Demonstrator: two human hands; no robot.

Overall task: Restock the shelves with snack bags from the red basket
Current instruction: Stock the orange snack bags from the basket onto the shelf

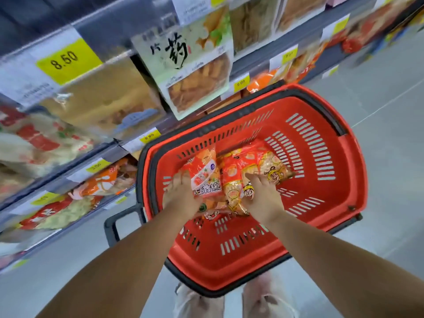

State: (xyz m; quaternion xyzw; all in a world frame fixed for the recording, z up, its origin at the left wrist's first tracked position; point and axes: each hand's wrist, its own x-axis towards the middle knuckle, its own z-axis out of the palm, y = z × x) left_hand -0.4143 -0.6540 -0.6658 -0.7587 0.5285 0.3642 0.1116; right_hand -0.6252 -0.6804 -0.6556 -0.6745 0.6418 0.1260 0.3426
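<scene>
Snack bags (206, 180) lie in red basket (321, 203), long axes running away from person (137, 260).

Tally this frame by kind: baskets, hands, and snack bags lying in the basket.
1 red basket
2 hands: left hand, right hand, each gripping a bag
3 snack bags told apart; overlap may hide more
Total: 6
</scene>
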